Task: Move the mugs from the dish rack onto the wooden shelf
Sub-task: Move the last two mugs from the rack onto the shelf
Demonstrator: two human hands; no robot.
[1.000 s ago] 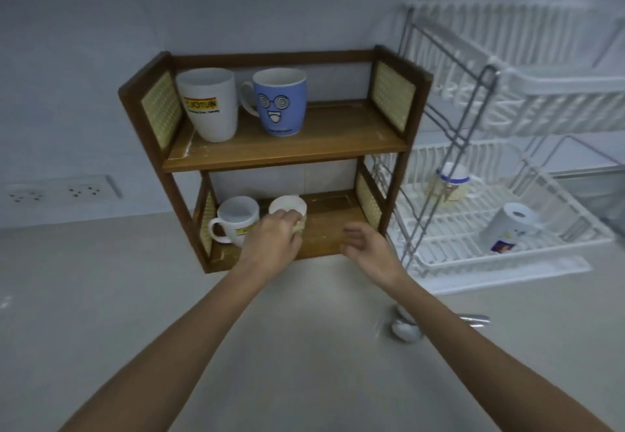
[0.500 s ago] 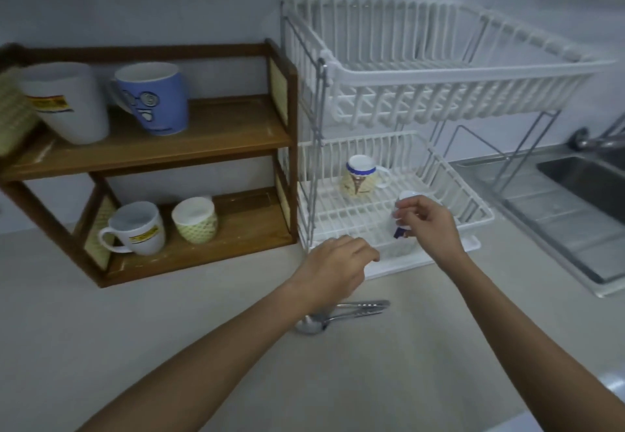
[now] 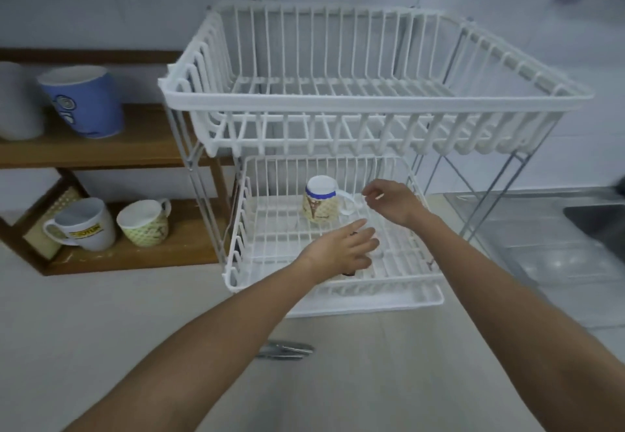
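The white dish rack (image 3: pixel 372 98) has two tiers. On its lower tier (image 3: pixel 270 239) a patterned mug with a blue band (image 3: pixel 318 203) stands upside down. My right hand (image 3: pixel 394 201) hovers just right of its handle, fingers slightly apart and holding nothing. My left hand (image 3: pixel 341 252) curves over a white mug (image 3: pixel 373 249) lying in the lower tier, hiding most of it. The wooden shelf (image 3: pixel 142 147) at the left holds a blue mug (image 3: pixel 84 100) and a white mug (image 3: pixel 17 100) on top, and two more mugs (image 3: pixel 84 225) below.
Metal spoons (image 3: pixel 287 350) lie on the counter in front of the rack, between my forearms. A steel sink (image 3: pixel 598 225) and drainboard sit to the right. The rack's upper basket overhangs the lower tier. The shelf's right side post stands against the rack.
My view swung right from the shelf to the rack. My right hand left the white lying mug and moved up to the banded mug's handle. My left hand reached in over the white mug.
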